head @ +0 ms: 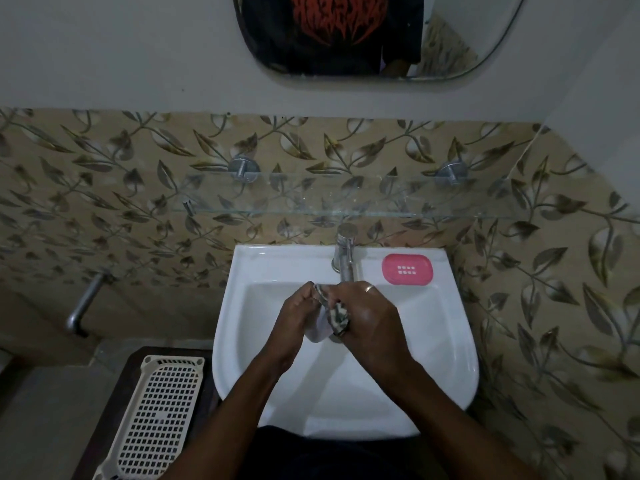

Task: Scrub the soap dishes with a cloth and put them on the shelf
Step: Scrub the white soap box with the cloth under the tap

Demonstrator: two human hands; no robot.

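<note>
At the centre of the frame, over the white basin, a white object is being gripped by the left hand, with fingers curled round its upper edge. Whether it is a soap dish cannot be told for certain, since most of it is being hidden between the two hands. A patterned cloth is being clamped in the right hand and pressed against that white object, just below the tap. A ring is being worn on a right-hand finger. A pink soap dish is being shown lying flat on the basin's ledge, right of the tap, apart from both hands. Above it, across the middle of the frame, the glass shelf is being carried on metal pegs against the leaf-patterned tiles. In the lower left a cream perforated basket is being shown, and at the top a mirror is being cut off by the frame edge.
</note>
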